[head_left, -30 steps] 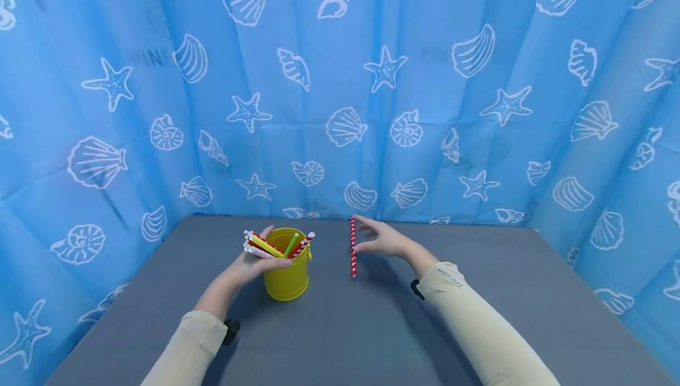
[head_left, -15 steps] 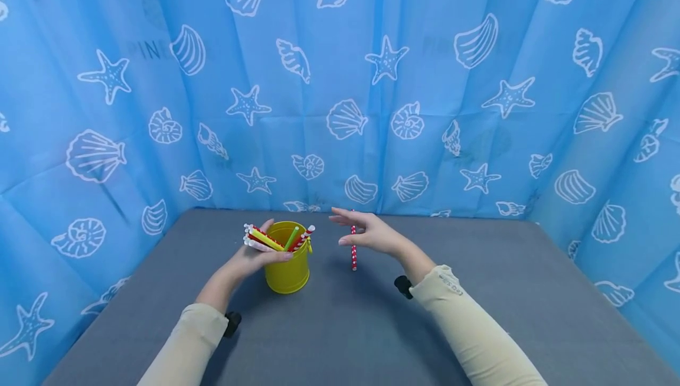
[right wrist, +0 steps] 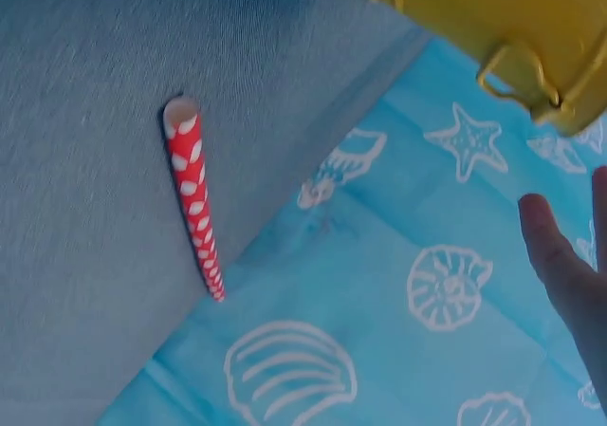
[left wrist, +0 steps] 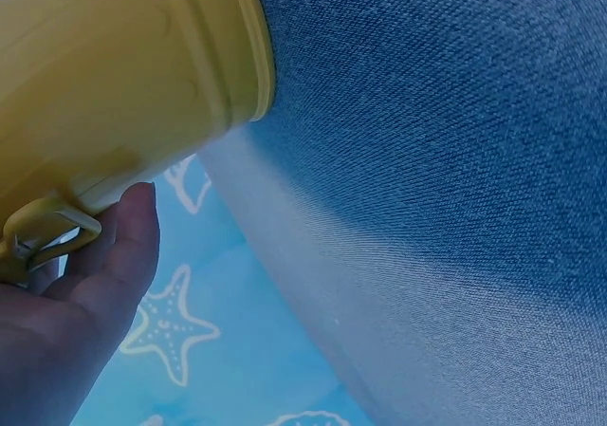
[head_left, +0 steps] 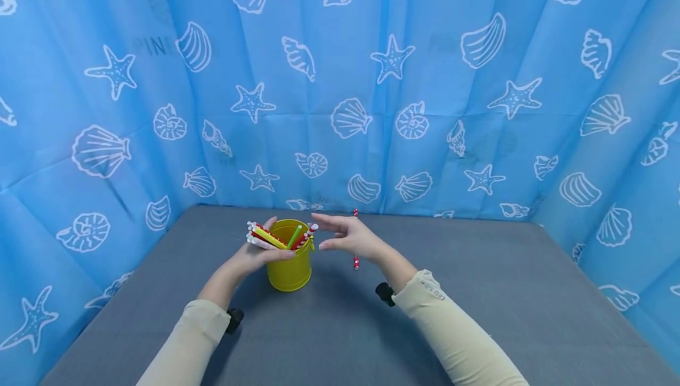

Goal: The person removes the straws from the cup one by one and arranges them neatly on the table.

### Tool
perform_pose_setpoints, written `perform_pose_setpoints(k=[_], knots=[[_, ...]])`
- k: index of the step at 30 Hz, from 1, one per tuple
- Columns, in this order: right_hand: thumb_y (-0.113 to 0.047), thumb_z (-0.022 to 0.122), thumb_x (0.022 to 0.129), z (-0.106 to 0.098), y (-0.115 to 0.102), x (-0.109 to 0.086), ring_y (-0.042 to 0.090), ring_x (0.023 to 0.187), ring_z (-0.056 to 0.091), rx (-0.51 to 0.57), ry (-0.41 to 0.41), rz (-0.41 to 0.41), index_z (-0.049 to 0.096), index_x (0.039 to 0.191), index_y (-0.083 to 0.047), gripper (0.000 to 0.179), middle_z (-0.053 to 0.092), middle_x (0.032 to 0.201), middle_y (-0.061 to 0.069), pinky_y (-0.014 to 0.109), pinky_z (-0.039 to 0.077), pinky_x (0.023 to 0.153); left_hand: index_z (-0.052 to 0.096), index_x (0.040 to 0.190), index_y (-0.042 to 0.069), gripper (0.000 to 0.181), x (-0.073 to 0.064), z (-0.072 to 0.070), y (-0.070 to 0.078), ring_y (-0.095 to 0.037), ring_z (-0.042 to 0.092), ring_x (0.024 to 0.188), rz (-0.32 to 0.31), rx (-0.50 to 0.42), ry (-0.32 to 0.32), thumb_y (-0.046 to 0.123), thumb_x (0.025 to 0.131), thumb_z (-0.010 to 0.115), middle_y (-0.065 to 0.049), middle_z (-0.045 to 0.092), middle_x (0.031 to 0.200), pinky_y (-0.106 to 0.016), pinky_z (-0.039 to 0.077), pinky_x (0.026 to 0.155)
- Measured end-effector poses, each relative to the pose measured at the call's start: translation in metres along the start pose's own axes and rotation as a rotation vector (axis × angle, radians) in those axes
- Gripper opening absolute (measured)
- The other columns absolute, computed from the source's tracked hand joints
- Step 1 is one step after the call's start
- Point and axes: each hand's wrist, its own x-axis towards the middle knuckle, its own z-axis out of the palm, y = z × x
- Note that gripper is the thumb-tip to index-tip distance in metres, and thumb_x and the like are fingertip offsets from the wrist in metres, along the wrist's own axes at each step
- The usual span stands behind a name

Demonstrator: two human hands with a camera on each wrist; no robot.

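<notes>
A yellow bucket (head_left: 289, 274) stands on the grey table, holding several paper straws (head_left: 270, 237) in yellow, green, red and pale colours, most leaning over its left rim. My left hand (head_left: 249, 262) grips the bucket's left side near the top; its fingers show beside the handle loop in the left wrist view (left wrist: 109, 288). To the right of the bucket, my right hand (head_left: 355, 241) hovers with fingers extended and nothing in it. Behind that hand, a red straw with white dots (head_left: 356, 263) lies on the table, partly covered in the head view but whole in the right wrist view (right wrist: 193, 189).
The grey table (head_left: 329, 339) runs back to a blue curtain (head_left: 340, 79) printed with white shells and starfish, which also closes both sides. A dark wrist strap mount (head_left: 385, 294) sits under the right wrist, another (head_left: 234, 320) under the left.
My right hand has moved left, away from the red dotted straw and towards the bucket. The straw still lies in its place. My left hand keeps its grip on the bucket.
</notes>
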Motion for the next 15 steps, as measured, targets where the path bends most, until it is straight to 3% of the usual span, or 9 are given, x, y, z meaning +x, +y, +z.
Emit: perform_pose_setpoints(k=[15], knots=[[0.001,0.064,0.091,0.022,0.004,0.015,0.028,0.111,0.063,0.105,0.035,-0.092,0.056,0.131,0.008,0.041,0.063,0.122,0.022,0.036,0.053,0.089,0.005,0.155,0.004,0.106,-0.001,0.000,0.003,-0.041,0.028,0.135,0.004,0.013,-0.014,0.028,0.081,0.078,-0.024,0.027,0.149,-0.062,0.022,0.110]])
